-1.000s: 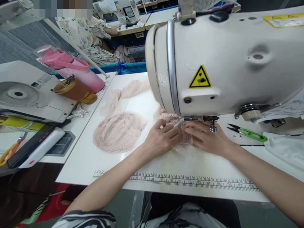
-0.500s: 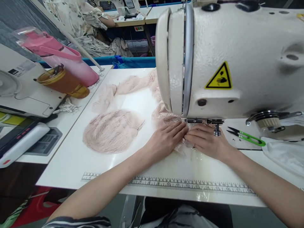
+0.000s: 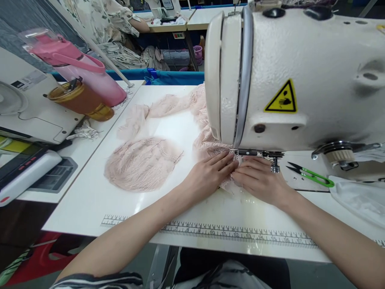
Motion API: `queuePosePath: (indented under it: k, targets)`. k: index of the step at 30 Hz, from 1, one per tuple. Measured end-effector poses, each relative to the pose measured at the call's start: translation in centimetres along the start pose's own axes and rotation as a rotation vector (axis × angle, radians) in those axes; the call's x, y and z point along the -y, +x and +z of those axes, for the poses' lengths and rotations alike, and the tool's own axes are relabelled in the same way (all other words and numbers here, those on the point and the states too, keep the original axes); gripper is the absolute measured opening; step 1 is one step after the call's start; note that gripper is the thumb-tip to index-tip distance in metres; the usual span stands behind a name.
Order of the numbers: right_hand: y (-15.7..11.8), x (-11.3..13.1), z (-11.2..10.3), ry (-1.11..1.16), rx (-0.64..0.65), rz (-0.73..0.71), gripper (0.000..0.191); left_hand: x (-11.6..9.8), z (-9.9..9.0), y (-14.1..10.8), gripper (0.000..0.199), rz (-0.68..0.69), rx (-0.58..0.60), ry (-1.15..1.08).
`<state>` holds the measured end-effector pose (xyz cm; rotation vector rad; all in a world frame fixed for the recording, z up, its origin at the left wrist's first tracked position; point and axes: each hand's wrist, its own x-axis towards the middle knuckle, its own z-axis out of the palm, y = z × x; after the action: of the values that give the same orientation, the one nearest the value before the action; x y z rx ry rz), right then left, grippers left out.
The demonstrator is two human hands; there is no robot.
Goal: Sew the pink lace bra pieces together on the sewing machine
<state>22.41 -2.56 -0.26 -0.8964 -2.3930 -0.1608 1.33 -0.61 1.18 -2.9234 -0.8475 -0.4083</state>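
Note:
Pale pink lace fabric runs under the head of the white sewing machine, and its long tail curves over the table to a round heap at the left. My left hand lies on the lace just left of the needle area, its fingers close together and pressing the cloth. To its right, my right hand has its fingers bent together on the lace edge, below the metal presser parts. The fingertips of both hands nearly meet. The needle itself is hidden.
Green-handled thread snips lie right of my right hand, beside white cloth. A pink bottle and a brown cup stand at the left. A printed ruler follows the table's front edge. Another person's arm shows behind.
The view has shifted slightly, so the machine head appears further right. Both hands keep nearly the same place on the lace, with only small finger shifts.

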Motion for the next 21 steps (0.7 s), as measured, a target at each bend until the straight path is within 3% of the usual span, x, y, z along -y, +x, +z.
queuePosePath:
  k: [11, 21]
  targets:
    - [0.0, 0.7, 0.2, -0.088, -0.001, -0.038, 0.023, 1.4, -0.2, -0.1, 0.039, 0.065, 0.021, -0.001]
    - [-0.1, 0.7, 0.5, -0.085, 0.008, -0.027, 0.025, 1.5, -0.2, 0.1, 0.043, 0.039, 0.048, -0.002]
